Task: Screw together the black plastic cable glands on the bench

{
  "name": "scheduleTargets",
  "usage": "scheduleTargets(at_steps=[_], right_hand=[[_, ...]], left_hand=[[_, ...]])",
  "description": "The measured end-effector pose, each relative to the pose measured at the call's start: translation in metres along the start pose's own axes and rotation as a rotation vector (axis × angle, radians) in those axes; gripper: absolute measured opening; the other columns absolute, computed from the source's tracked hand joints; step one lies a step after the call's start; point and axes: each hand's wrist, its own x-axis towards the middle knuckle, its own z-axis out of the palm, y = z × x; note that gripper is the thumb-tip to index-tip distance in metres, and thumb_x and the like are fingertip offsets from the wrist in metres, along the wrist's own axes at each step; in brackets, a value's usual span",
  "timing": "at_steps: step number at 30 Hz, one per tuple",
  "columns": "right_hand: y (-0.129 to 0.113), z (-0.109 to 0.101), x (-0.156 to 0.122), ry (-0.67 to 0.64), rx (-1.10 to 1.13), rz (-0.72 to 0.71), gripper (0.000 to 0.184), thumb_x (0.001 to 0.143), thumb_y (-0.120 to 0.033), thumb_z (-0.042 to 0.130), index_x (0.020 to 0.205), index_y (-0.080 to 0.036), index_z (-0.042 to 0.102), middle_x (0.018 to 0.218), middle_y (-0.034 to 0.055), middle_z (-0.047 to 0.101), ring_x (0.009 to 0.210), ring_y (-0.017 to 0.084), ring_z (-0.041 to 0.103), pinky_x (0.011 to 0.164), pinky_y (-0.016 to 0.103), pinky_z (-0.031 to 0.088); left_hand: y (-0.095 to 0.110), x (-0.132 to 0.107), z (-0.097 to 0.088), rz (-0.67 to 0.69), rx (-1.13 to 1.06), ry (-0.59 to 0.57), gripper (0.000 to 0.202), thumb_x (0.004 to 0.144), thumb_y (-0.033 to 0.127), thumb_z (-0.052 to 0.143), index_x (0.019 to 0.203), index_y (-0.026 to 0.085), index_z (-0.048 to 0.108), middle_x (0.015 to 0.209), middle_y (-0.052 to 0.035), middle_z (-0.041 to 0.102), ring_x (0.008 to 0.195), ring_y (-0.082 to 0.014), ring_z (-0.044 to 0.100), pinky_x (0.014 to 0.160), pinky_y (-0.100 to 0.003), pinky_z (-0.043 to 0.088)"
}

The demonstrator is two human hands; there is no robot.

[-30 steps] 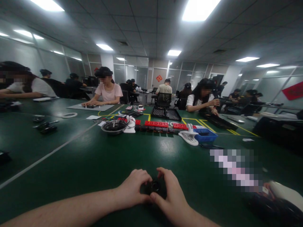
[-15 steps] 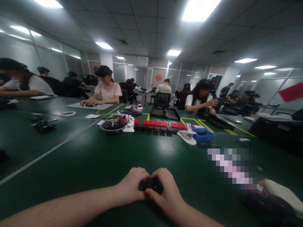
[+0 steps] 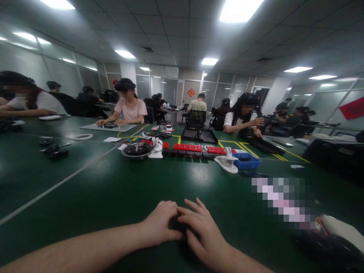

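Note:
My left hand (image 3: 160, 222) is curled at the near middle of the green table (image 3: 113, 204), its thumb and fingers closed around a small black part (image 3: 178, 225). Only a dark sliver of that part shows, and its kind cannot be made out. Just to the right, my right hand (image 3: 203, 229) has its fingers stretched and spread over the table. Its fingertips come close to the left hand's fingers and partly cover the black part; whether they touch it is unclear.
Ahead lie a metal bowl (image 3: 137, 151) of dark parts, a red power strip (image 3: 187, 147), a white clamp base (image 3: 227, 163) and a blue bin (image 3: 246, 161). Black parts (image 3: 55, 151) lie left. A dark rounded object (image 3: 327, 242) sits at near right. Co-workers sit across the table.
My right hand has let go of the small black part and spread its fingers, shifting slightly right. My left hand stays almost in place. The part is now mostly hidden.

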Motion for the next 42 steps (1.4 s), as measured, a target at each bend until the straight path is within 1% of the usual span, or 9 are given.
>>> scheduleTargets(at_steps=[5,13,16,19,21,29,33,37,42], right_hand=[[0.001,0.0,0.0,0.0,0.011,0.009,0.034,0.07,-0.01,0.045,0.099,-0.023,0.055,0.121,0.002,0.053,0.122,0.022,0.034,0.102,0.053,0.018],[0.006,0.004,-0.005,0.139,0.001,-0.029,0.037,0.074,-0.021,0.05,0.111,-0.024,0.049,0.121,0.0064,0.049,0.116,0.023,0.039,0.101,0.05,0.021],[0.007,0.007,-0.003,0.202,0.009,0.049,0.036,0.075,-0.026,0.052,0.11,-0.02,0.047,0.113,0.0089,0.051,0.109,0.023,0.044,0.097,0.046,0.029],[0.007,0.011,-0.001,0.274,0.035,0.163,0.036,0.072,-0.03,0.055,0.104,-0.016,0.046,0.103,0.0102,0.053,0.098,0.023,0.049,0.086,0.04,0.04],[0.007,0.014,0.0,0.292,0.038,0.228,0.039,0.067,-0.032,0.059,0.1,-0.016,0.046,0.097,0.009,0.053,0.091,0.023,0.05,0.08,0.038,0.042],[0.002,0.019,0.006,0.288,-0.033,0.346,0.041,0.056,-0.032,0.07,0.087,-0.018,0.046,0.084,0.0034,0.051,0.076,0.019,0.048,0.068,0.034,0.041],[0.0,0.018,0.008,0.24,-0.036,0.37,0.031,0.058,-0.028,0.069,0.078,-0.019,0.047,0.077,0.0015,0.051,0.071,0.017,0.047,0.065,0.032,0.039],[-0.001,0.014,0.009,0.183,0.012,0.337,0.022,0.061,-0.021,0.066,0.075,-0.018,0.048,0.075,0.0009,0.052,0.073,0.017,0.047,0.067,0.032,0.038],[-0.002,0.008,0.006,0.128,0.086,0.225,0.019,0.067,-0.016,0.058,0.085,-0.018,0.053,0.085,0.0032,0.054,0.082,0.018,0.047,0.074,0.035,0.039]], left_hand=[[0.002,-0.001,-0.002,0.014,0.004,0.004,0.029,0.065,0.038,0.068,0.083,0.019,0.056,0.087,0.0002,0.054,0.082,-0.018,0.048,0.074,-0.03,0.035],[0.0,-0.001,0.0,0.024,-0.011,0.028,0.034,0.068,0.048,0.063,0.086,0.019,0.054,0.085,-0.0001,0.055,0.081,-0.0181,0.049,0.071,-0.029,0.035],[0.001,-0.001,-0.002,0.016,-0.006,0.02,0.034,0.068,0.048,0.063,0.084,0.019,0.054,0.084,0.0001,0.054,0.079,-0.0176,0.048,0.07,-0.028,0.035],[0.003,-0.001,-0.004,0.0,-0.012,0.014,0.03,0.067,0.043,0.064,0.081,0.019,0.055,0.081,0.0007,0.054,0.077,-0.0168,0.048,0.069,-0.028,0.034],[0.003,-0.001,-0.004,-0.002,-0.023,0.014,0.029,0.067,0.042,0.064,0.081,0.019,0.055,0.081,0.0007,0.054,0.077,-0.0166,0.048,0.069,-0.028,0.034],[0.002,0.0,-0.003,0.01,-0.035,0.006,0.027,0.067,0.04,0.064,0.08,0.019,0.054,0.081,0.0007,0.054,0.078,-0.0175,0.048,0.07,-0.028,0.034],[0.004,0.0,-0.004,0.001,-0.039,0.005,0.022,0.067,0.035,0.064,0.078,0.018,0.053,0.081,0.0011,0.054,0.077,-0.0168,0.047,0.069,-0.027,0.034],[0.005,0.0,-0.004,-0.001,-0.042,0.003,0.02,0.067,0.03,0.064,0.077,0.018,0.053,0.081,0.0014,0.053,0.077,-0.0166,0.047,0.069,-0.027,0.034],[0.008,-0.001,-0.007,-0.005,-0.027,-0.007,0.02,0.068,0.032,0.063,0.078,0.018,0.053,0.081,0.0016,0.053,0.078,-0.0165,0.047,0.069,-0.027,0.033]])
